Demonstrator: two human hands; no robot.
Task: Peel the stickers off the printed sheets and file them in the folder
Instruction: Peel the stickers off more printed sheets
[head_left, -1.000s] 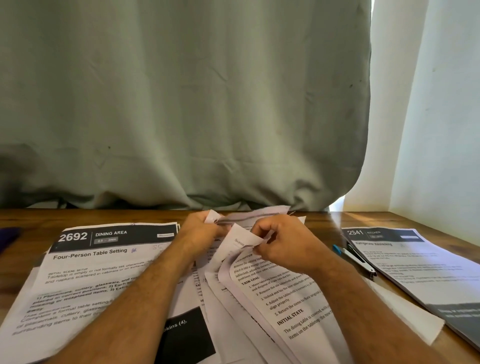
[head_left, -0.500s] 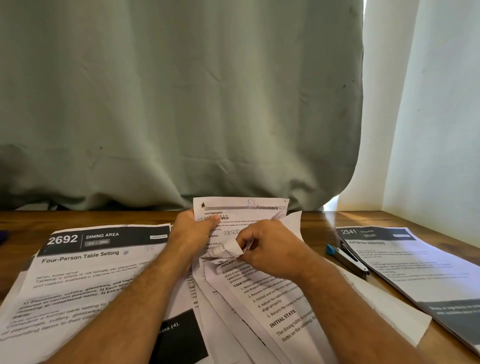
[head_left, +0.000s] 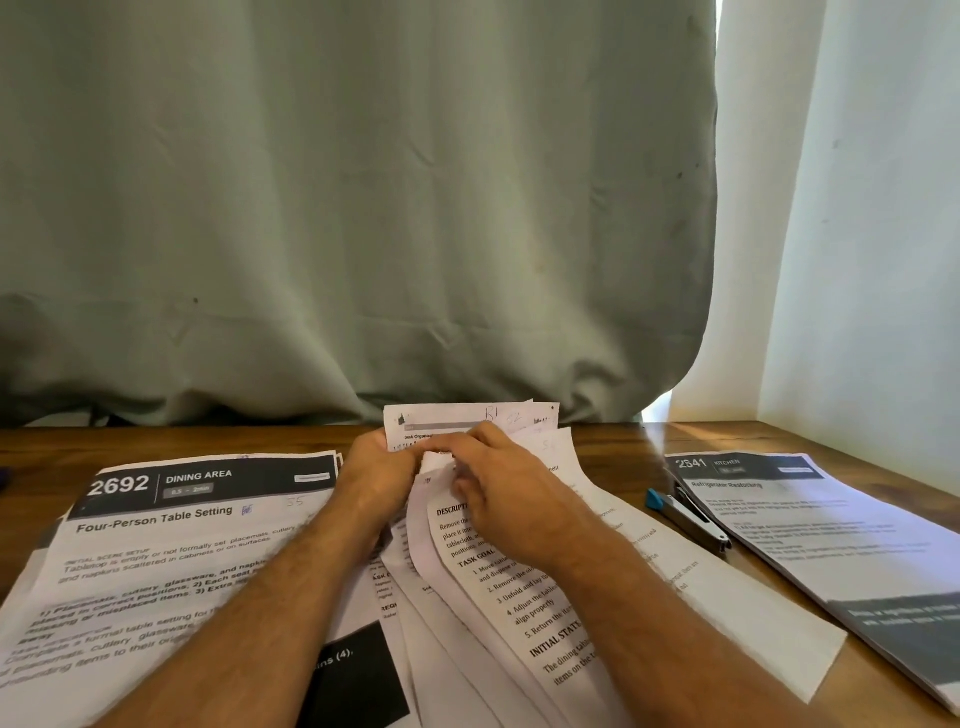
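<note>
A fanned bundle of thin, curling printed sheets (head_left: 524, 587) lies mid-table (head_left: 613, 441). The left hand (head_left: 376, 475) and right hand (head_left: 506, 493), close together, pinch its crumpled top edges. Flat stacks flank it; a blue-tipped stapler (head_left: 688, 519) lies right.
</note>
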